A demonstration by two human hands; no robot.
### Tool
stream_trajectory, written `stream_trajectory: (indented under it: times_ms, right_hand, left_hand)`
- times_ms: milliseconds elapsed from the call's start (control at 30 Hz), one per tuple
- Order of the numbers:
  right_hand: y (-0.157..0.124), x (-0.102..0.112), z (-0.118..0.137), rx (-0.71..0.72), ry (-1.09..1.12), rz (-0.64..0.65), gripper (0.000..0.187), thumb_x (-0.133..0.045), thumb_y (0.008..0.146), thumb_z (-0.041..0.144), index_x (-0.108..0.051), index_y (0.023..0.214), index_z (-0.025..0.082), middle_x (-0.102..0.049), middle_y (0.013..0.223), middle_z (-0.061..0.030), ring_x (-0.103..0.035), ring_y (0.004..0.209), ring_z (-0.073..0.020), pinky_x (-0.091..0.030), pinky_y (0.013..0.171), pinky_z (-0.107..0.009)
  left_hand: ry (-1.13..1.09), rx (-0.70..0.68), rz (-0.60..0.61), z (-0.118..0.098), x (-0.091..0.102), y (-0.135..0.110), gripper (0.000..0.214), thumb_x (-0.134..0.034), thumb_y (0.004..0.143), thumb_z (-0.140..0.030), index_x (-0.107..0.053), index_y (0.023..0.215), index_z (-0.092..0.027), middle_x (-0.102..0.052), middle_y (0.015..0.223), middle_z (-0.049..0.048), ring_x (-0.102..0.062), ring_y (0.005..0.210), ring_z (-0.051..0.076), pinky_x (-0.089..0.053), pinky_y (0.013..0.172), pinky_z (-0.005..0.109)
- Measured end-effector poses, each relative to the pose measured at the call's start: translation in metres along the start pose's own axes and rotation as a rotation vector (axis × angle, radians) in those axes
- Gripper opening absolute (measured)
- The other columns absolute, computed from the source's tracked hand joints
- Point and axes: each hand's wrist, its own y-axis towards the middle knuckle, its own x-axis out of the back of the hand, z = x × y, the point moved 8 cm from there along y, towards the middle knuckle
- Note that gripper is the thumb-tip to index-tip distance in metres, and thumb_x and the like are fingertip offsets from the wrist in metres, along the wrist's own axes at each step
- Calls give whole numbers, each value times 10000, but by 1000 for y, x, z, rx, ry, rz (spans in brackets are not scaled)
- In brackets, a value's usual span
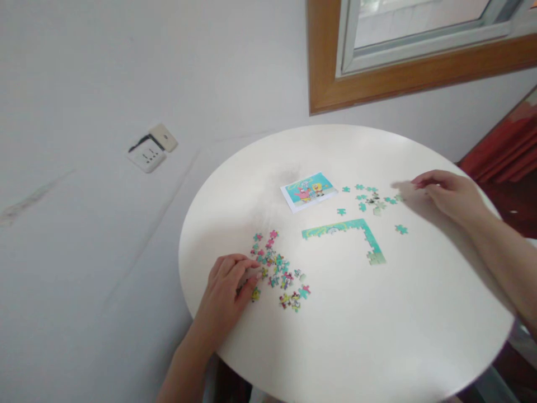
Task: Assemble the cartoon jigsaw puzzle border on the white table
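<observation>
My left hand [229, 288] lies on the round white table [356, 336], fingers stretched toward a pile of several loose multicoloured puzzle pieces [279, 274], its fingertips touching the pile's left edge. My right hand [448, 193] hovers at the table's far right, fingers curled together near a scatter of teal puzzle pieces [371, 197]; whether it pinches a piece I cannot make out. An assembled L-shaped teal border strip [352, 230] lies in the middle. A small reference picture card [309, 191] with cartoon figures lies beyond it.
The table stands against a white wall with a wall socket plate [151, 148] at the left. A wooden-framed window [415, 50] is above. Red fabric [509, 151] shows at the far right, past the table's edge.
</observation>
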Motion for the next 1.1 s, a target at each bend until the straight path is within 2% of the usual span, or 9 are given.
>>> stream_trajectory:
  times_ms: [67,167,333,467,567,667,767,900,1100]
  right_hand:
    - [-3,-6,18,68,78,73,188,-529,777,216,-685,881,195,-684,895,-76,-615,836,-192,-445,743,-317]
    - [-21,-25,76,295,114,261,191,-579,833,275,-707,960,215,-656,1014,-86,-614,908,-191,-470,774,-312]
    - [-95,-93,196,645,222,647,211,-557,903,214,-712,1047,210,-672,971,-70,-620,881,-168,-489,798,-307]
    - [-158,-155,260,844,224,859,202,-556,905,128,-729,1000,171,-690,941,-72,-617,895,-163,-476,863,-317]
    - [-184,-192,276,940,44,899,166,-607,889,165,-750,973,169,-687,927,-83,-598,983,-214,-442,885,-352]
    - [-190,-210,276,949,-93,884,198,-648,881,243,-753,1043,198,-670,1012,-89,-580,1033,-243,-412,845,-365]
    - [-191,-215,276,956,-168,870,216,-675,869,272,-749,1066,224,-657,1043,-79,-564,1062,-250,-378,815,-362]
    - [-192,-217,279,968,-227,892,131,-698,855,255,-757,970,233,-650,1039,-61,-555,1032,-234,-348,790,-344]
    - [-196,-220,283,957,-258,958,138,-674,862,186,-710,989,146,-648,1042,-104,-561,1012,-236,-375,828,-337]
  left_hand:
    - [6,9,0,4,1,-3,181,-544,969,-332,-616,1114,-250,-573,1118,68,-503,1099,276,-432,962,461]
    - [3,2,-8,8,0,-5,185,-560,958,-324,-625,1119,-261,-572,1126,64,-501,1107,277,-433,970,465]
    - [-12,19,-27,9,-1,-5,176,-605,930,-330,-650,1089,-270,-571,1131,58,-498,1110,282,-438,974,474]
    - [-28,23,-56,8,0,-6,162,-580,942,-313,-650,1078,-259,-575,1124,62,-505,1107,278,-451,966,465]
    - [-29,9,-94,5,3,-6,153,-555,944,-281,-646,1061,-241,-583,1096,68,-517,1091,276,-464,951,455]
    - [-28,8,-104,3,3,-7,147,-561,934,-263,-644,1053,-235,-588,1081,70,-521,1086,276,-468,949,450]
    - [-34,11,-102,1,3,-7,134,-563,934,-246,-642,1041,-230,-584,1071,69,-519,1081,272,-463,955,451]
    - [-48,14,-107,1,3,-7,133,-535,956,-234,-634,1042,-215,-575,1066,74,-510,1075,267,-453,955,451]
    - [-64,-3,-107,-1,3,-9,129,-547,952,-221,-636,1045,-211,-572,1070,73,-501,1084,262,-443,972,453]
